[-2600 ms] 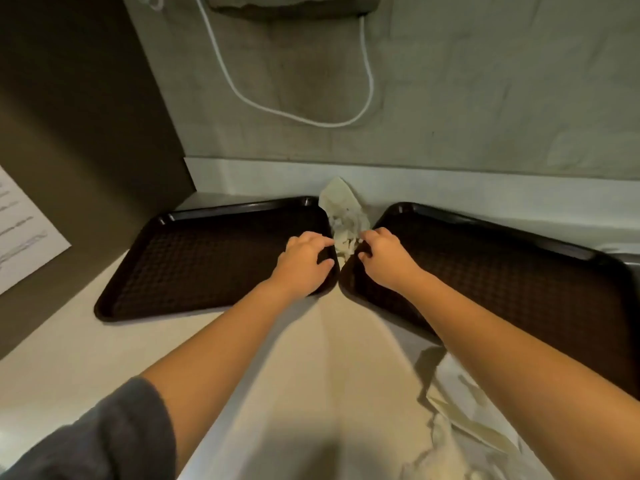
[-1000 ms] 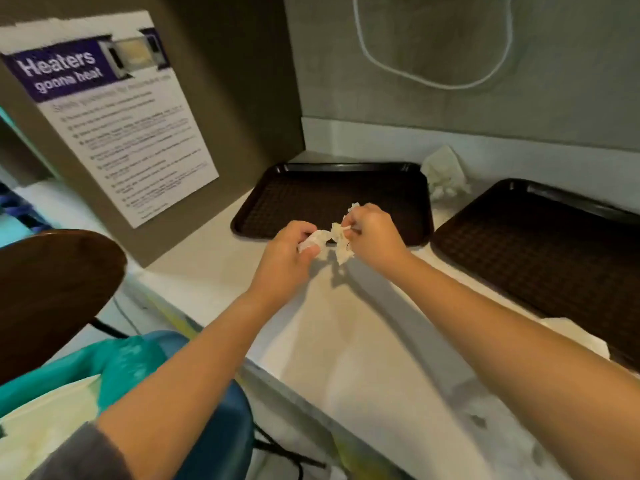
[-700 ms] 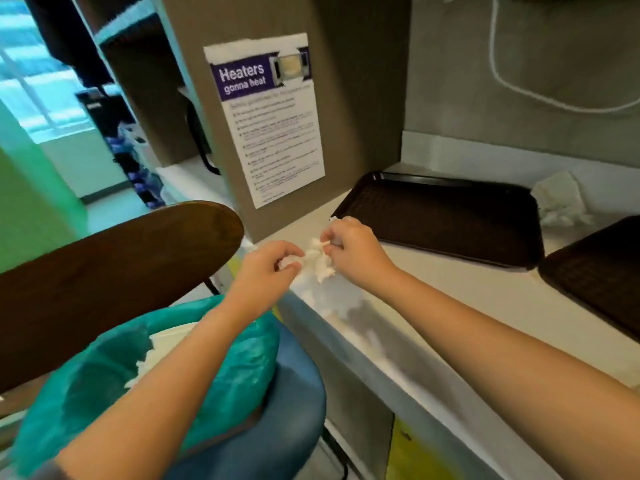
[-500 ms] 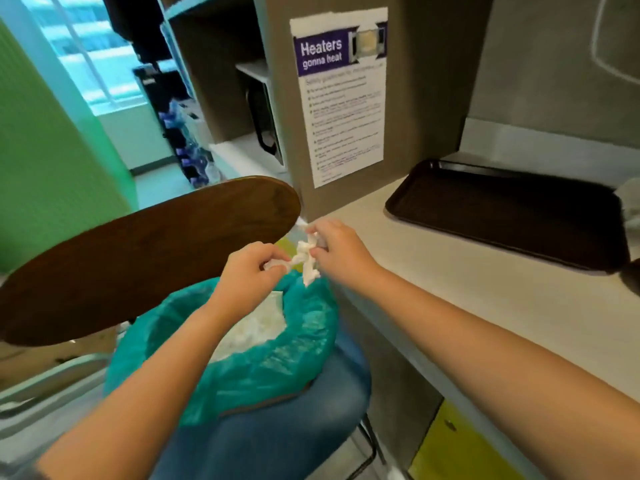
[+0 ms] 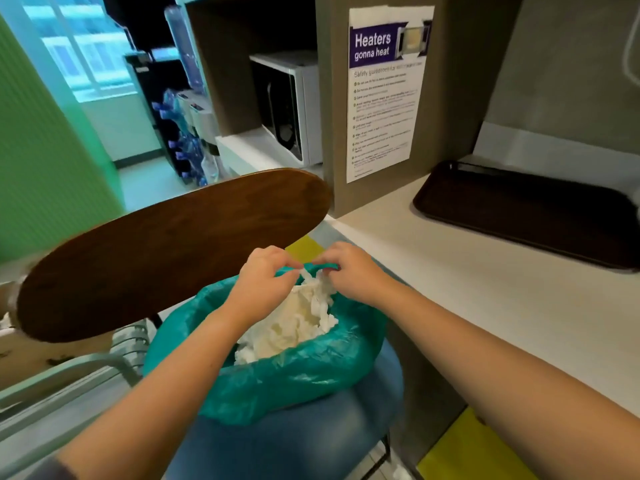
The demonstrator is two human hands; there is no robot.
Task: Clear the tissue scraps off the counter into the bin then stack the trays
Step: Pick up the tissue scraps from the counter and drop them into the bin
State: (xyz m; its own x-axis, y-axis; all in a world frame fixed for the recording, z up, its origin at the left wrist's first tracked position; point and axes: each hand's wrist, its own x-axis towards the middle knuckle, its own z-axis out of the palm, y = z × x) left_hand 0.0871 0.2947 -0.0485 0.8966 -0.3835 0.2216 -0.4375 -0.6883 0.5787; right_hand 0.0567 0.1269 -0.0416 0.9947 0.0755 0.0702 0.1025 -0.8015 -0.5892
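Tissue scrap (image 5: 309, 277), carried over the desk (image 5: 502, 289) edge half a second ago, now hangs at centre frame above the bin (image 5: 294, 375), its liner already holding tissue. Both hands, left (image 5: 265, 284) and right (image 5: 353, 271), pinch it between their fingertips, each grip grasping one end. One tray (image 5: 526, 211) shows at right.
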